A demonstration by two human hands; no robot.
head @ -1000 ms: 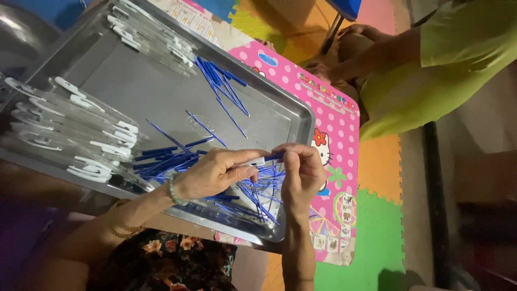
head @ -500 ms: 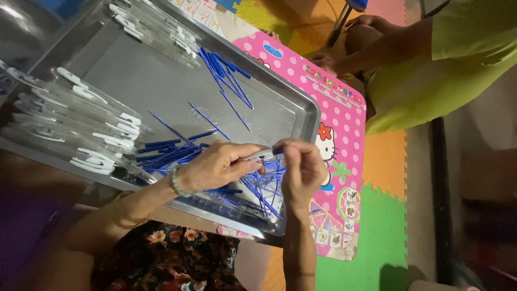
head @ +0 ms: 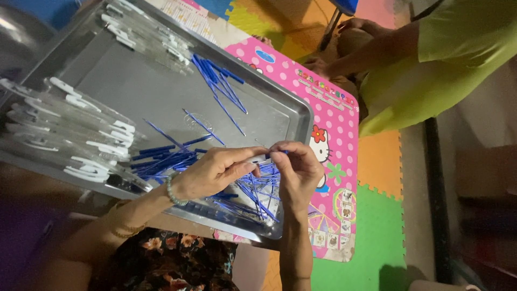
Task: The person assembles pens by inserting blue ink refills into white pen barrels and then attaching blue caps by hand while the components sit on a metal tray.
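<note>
Under your grip lies a steel tray (head: 291, 116) on a pink dotted mat (head: 339, 108), which rests on foam floor tiles (head: 377, 237) in orange and green. Beyond your fingertips sits another person in a yellow-green shirt (head: 447, 70). Clear plastic pieces with white ends (head: 64, 134) are stacked in the tray off to the left of your hands.

Your left hand (head: 212, 171) and right hand (head: 296, 170) meet fingertip to fingertip above the tray, both pinched narrow on one thin blue stick (head: 267, 156). Loose blue sticks (head: 253, 191) lie just beneath your hands, with another bunch (head: 221, 89) farther up the tray.
</note>
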